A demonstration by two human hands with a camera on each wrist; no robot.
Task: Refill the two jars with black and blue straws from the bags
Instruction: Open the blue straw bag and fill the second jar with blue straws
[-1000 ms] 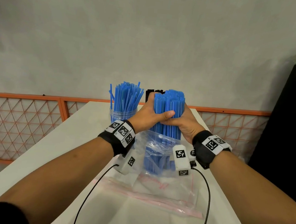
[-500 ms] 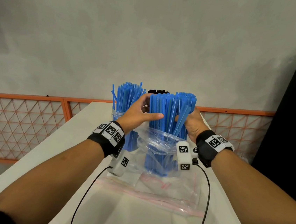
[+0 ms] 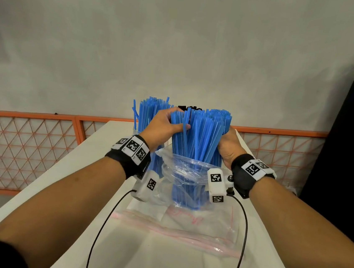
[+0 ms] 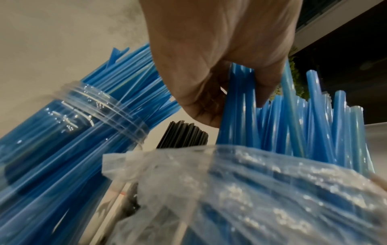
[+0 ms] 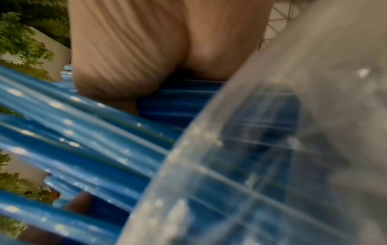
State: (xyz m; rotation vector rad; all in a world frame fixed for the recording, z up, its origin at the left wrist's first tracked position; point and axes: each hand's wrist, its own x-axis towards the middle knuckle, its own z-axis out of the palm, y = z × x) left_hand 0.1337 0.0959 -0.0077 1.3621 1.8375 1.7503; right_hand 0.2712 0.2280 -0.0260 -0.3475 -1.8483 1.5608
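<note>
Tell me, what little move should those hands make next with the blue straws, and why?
Probably lift the pinched few out and over to the blue-straw jar. The left hand pinches some blue straws apart from the bundle, which stands in the clear bag, steadied by the right hand.

Head view: even, soft indoor light, fairly bright, sharp in the centre; wide-angle bend at edges, table (image 3: pixel 179 265) gives a dull sheen. Plastic bag (image 3: pixel 181 169) shows small glints. Dark panel (image 3: pixel 349 152) at right loses detail. Left wrist view: palm in shade, near bag plastic blurred, jar (image 4: pixel 108 106) rim has specular dots. Right wrist view: heavily out of focus, straws (image 5: pixel 73 140) streaked with highlights, strong fisheye.
</note>
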